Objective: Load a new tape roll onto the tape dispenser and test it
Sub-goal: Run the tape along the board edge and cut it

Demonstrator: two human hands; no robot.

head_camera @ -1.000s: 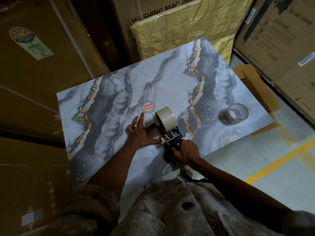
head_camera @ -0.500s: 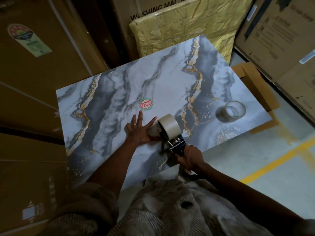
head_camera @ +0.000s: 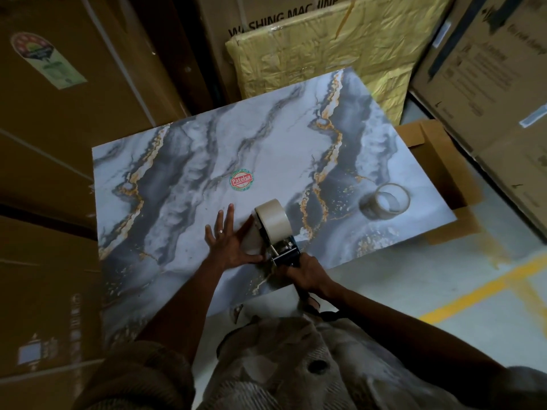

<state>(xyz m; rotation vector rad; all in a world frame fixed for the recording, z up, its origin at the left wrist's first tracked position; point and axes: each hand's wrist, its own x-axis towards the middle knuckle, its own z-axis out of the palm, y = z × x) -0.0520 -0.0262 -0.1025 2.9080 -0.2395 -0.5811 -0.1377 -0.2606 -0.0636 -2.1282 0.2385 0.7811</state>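
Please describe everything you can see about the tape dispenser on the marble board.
The tape dispenser is a hand-held gun type with a dark metal frame. It carries a full beige tape roll, which stands on edge. It is low over the near part of the marble board. The right hand grips its handle, hiding it. The left hand lies flat beside the roll, thumb by its side.

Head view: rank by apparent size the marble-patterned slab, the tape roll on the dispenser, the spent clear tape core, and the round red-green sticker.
1. Marble-patterned slab, largest by far.
2. Beige tape roll on the dispenser.
3. Spent clear tape core: looks close to the roll, so that order is unsure.
4. Round red-green sticker, smallest.
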